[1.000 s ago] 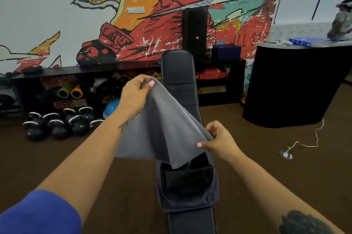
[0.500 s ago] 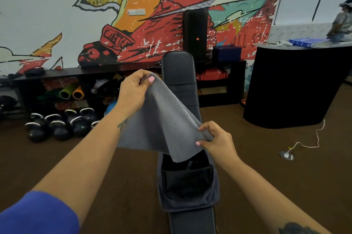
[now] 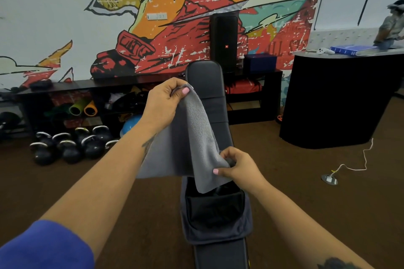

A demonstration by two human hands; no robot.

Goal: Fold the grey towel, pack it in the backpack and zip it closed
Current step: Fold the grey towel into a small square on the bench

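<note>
- Towel (image 3: 188,137), grey, hangs in the air between both hands, stretched on a slant from upper left to lower right, with a loose fold drooping below.
- Its lowest corner dangles just over the open mouth of the backpack (image 3: 216,220).
- Backpack is dark grey and lies unzipped on a black padded bench (image 3: 206,85); its inside looks dark, and what it holds cannot be made out.
- Left hand (image 3: 162,102) is raised, thumb and fingers pinched shut on the towel's upper corner.
- Right hand (image 3: 237,166) sits lower, close above the backpack, fingers curled and pinched on the towel's lower edge.
- Kettlebells (image 3: 70,144) stand on the brown floor by a low shelf to the left.
</note>
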